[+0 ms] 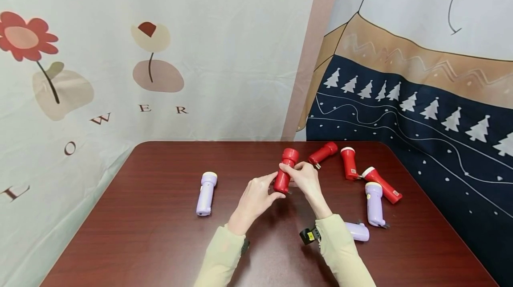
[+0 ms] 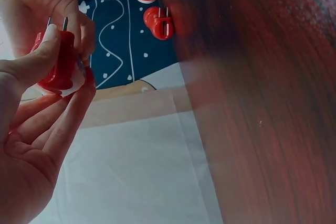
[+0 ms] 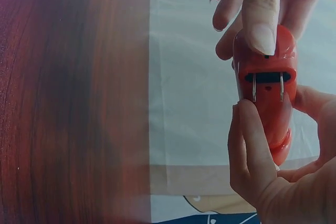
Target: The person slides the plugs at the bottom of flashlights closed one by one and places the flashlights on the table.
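Above the table, both hands hold one red flashlight (image 1: 283, 181), its wide head tilted up and away. My left hand (image 1: 255, 197) has its thumb on the tail end and its fingers along the body, as the left wrist view shows. From the other side my right hand (image 1: 307, 182) pinches the body between thumb and fingers. Two metal plug prongs (image 3: 282, 88) stick out of a dark slot near the tail in the right wrist view. Just beyond the right hand lies another red flashlight (image 1: 323, 153), its prongs out.
On the right of the brown table (image 1: 152, 242) lie a red flashlight (image 1: 350, 165), a second red one (image 1: 384, 186) and a lilac flashlight (image 1: 374, 204). Another lilac one (image 1: 358, 232) is partly behind the right sleeve. One lilac flashlight (image 1: 206, 195) lies left. Printed cloth (image 1: 224, 64) hangs behind.
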`<state>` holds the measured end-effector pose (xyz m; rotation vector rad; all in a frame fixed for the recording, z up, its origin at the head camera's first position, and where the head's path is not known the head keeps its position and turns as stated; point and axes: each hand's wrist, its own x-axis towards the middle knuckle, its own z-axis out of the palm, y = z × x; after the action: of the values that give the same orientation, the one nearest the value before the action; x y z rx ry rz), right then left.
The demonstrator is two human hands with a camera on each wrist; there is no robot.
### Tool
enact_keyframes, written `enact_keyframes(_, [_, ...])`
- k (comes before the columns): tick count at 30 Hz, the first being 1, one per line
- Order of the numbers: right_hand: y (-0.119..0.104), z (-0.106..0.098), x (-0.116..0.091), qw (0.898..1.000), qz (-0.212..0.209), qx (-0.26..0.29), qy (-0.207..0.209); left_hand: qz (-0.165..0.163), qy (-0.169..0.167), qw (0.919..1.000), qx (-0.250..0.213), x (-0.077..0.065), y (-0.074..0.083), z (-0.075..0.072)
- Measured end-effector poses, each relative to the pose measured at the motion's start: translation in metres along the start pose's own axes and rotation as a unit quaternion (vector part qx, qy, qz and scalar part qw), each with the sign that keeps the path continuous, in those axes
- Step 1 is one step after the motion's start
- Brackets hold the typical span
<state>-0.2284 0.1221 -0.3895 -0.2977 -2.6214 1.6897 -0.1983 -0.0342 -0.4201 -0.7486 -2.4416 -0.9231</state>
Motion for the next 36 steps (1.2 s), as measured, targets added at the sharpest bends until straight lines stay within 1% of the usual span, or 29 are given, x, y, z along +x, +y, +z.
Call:
enact_keyframes(6, [-0.0005,0.0004,-0.0003,1.000,-0.003,-0.006,0.005,0.006,0.008,0.9999,0.006,-0.0007,0.0019,-0.0004])
enact_keyframes(11, [0.0001,0.0004,0.0000,1.000,-0.008,-0.008,0.008,0.012,0.015,0.9998,0.002,-0.0009,0.0011,0.0006])
enact_keyframes(18, [0.0019,0.0024,-0.0006,1.000,-0.007,0.008,0.005,0.022,0.024,0.9995,-0.003,-0.0014,-0.0004,0.0012])
enact_keyframes(23, [0.0025,0.0043,-0.0016,1.000,-0.008,0.017,0.003,0.027,0.025,0.9993,0.008,-0.0020,0.0000,-0.0001])
enact_keyframes(36, [0.0033,0.0067,-0.0022,1.000,-0.007,0.013,0.005,0.020,0.025,0.9994,0.015,-0.0030,-0.0010,0.0003])
